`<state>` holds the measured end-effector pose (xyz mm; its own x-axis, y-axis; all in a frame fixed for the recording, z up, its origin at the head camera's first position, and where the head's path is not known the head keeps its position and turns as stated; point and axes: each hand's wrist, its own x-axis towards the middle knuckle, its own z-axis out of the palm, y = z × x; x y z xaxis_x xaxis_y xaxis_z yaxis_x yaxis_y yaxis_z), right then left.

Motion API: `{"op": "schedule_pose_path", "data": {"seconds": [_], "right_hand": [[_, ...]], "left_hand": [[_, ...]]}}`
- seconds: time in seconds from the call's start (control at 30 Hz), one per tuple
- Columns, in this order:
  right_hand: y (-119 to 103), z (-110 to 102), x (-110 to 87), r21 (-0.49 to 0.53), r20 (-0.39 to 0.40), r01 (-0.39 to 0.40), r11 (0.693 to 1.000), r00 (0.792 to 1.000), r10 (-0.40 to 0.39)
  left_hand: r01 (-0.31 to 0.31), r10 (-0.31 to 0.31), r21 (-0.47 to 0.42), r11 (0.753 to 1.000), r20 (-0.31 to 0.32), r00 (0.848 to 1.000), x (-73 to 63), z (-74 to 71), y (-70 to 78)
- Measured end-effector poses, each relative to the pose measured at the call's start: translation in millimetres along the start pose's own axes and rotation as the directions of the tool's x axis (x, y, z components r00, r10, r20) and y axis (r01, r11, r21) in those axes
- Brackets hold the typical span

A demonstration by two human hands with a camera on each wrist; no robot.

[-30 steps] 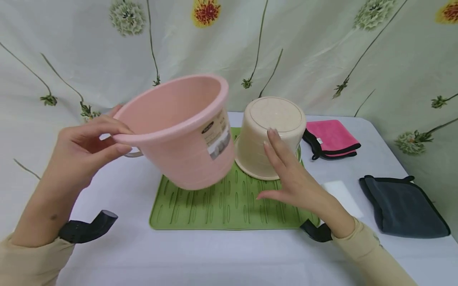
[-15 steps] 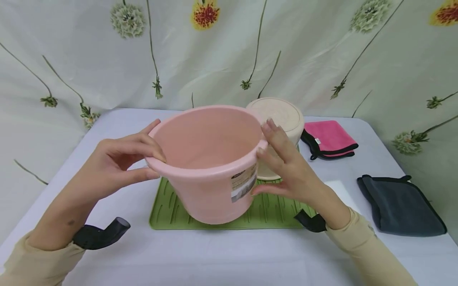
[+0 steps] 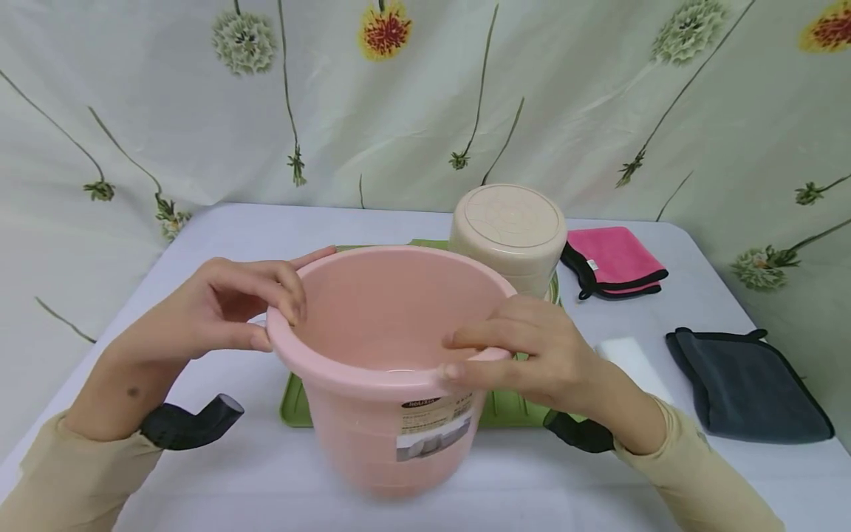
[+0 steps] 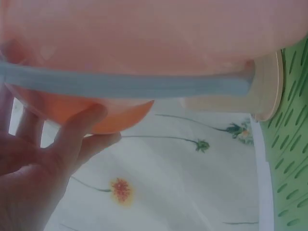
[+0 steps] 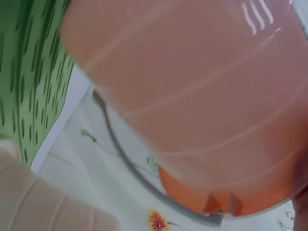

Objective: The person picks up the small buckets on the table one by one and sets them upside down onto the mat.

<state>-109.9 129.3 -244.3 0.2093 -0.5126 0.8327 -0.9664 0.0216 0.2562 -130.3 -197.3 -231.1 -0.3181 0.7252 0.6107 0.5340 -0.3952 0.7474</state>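
Observation:
A pink bucket [image 3: 372, 436] with a printed label [image 3: 435, 428] hangs upright in front of me, its mouth tilted slightly toward me. My left hand [image 3: 229, 307] pinches its left rim, thumb outside and fingertips over the inner edge. On the right rim, my right hand [image 3: 541, 355] grips with fingers inside and the thumb across the front edge. A grey handle [image 4: 144, 86] runs along the bucket's side in the left wrist view. Behind stands an upturned beige bucket [image 3: 508, 222] on a ribbed green mat [image 3: 292, 410]. The pink bucket hides much of that mat.
To the right lie a folded pink cloth [image 3: 614, 258] with black edging and a dark grey cloth [image 3: 751, 388]. A white flat piece [image 3: 631, 362] sits beside my right forearm. A flowered curtain [image 3: 372, 133] rises behind the white table [image 3: 233, 480].
The pink bucket has come down and toward me, and turned more upright. My right hand has moved from open beside the beige bucket to gripping the pink bucket's rim.

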Motion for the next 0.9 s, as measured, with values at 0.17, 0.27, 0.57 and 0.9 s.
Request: {"op": "schedule_pose_path", "data": {"seconds": [0.17,0.27,0.57,0.9], "right_hand": [[-1.8,1.2,3.7,0.207,0.029,-0.070,0.976,0.997,0.065],[0.5,2.2,4.4,0.308,0.027,-0.124,0.943,0.992,0.122],[7.5,11.0,-1.6,0.422,-0.055,-0.202,0.884,0.967,0.247],[15.2,19.0,-5.9,0.383,-0.299,-0.364,0.849,0.821,0.486]], "left_hand": [[0.050,-0.047,-0.071,0.996,0.040,0.998,0.5,-8.0,-6.1],[0.073,-0.071,-0.089,0.993,0.028,0.997,2.5,-10.7,-8.6],[0.102,-0.106,-0.115,0.988,-0.027,0.994,1.0,-15.7,-20.3],[0.120,-0.145,-0.100,0.988,-0.307,0.941,1.3,9.3,-35.1]]}}
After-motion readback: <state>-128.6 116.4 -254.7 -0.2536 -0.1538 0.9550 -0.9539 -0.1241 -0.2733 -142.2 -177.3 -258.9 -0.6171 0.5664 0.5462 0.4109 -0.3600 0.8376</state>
